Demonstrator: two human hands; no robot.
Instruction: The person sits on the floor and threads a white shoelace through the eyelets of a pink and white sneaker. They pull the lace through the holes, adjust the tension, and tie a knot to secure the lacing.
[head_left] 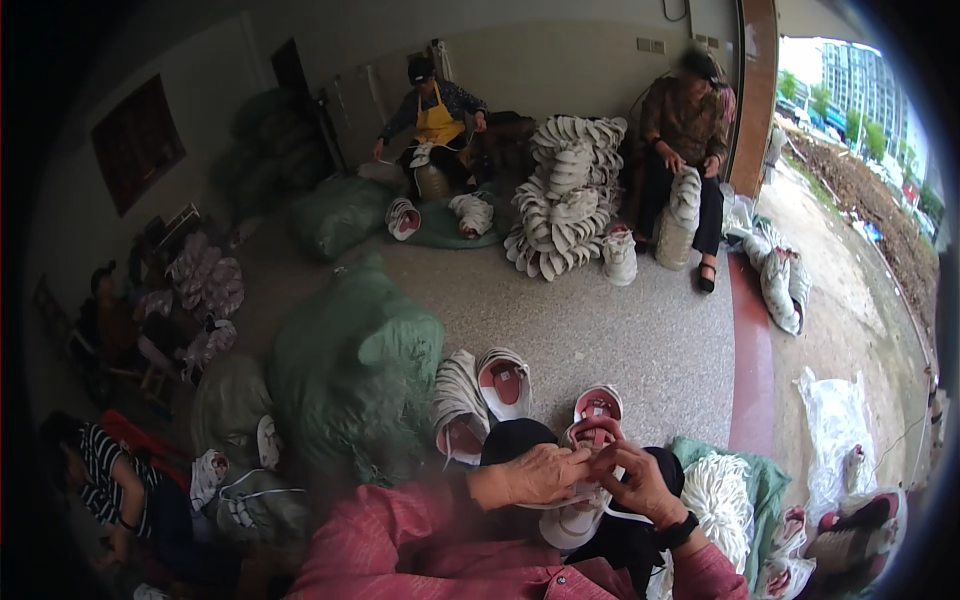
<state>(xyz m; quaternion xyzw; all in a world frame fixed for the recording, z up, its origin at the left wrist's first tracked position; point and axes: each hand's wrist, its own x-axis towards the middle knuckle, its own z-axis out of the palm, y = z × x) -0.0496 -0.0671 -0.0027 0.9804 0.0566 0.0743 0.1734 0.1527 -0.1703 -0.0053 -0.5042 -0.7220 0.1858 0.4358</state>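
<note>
A white shoe (pixel 570 527) with a pinkish-red collar lies over my lap, its rounded toe toward me. My left hand (pixel 535 474) is closed on the shoe's lacing area. Close beside it, my right hand (pixel 642 488) has its fingers bent and pinched at the same spot, with a white lace (pixel 626 516) trailing below. The fingers partly cover the eyelets, so the exact grip is hard to see. Just beyond my hands another white shoe (pixel 599 402) with a red insole rests by my knees.
Stacked white shoes (pixel 458 395) and a green sack (pixel 350 350) sit ahead left. A bundle of white laces (pixel 718 498) lies on green sacking at my right, near more shoes (pixel 785 545). Across the floor, two seated people work beside a tall shoe pile (pixel 570 195); others sit at left.
</note>
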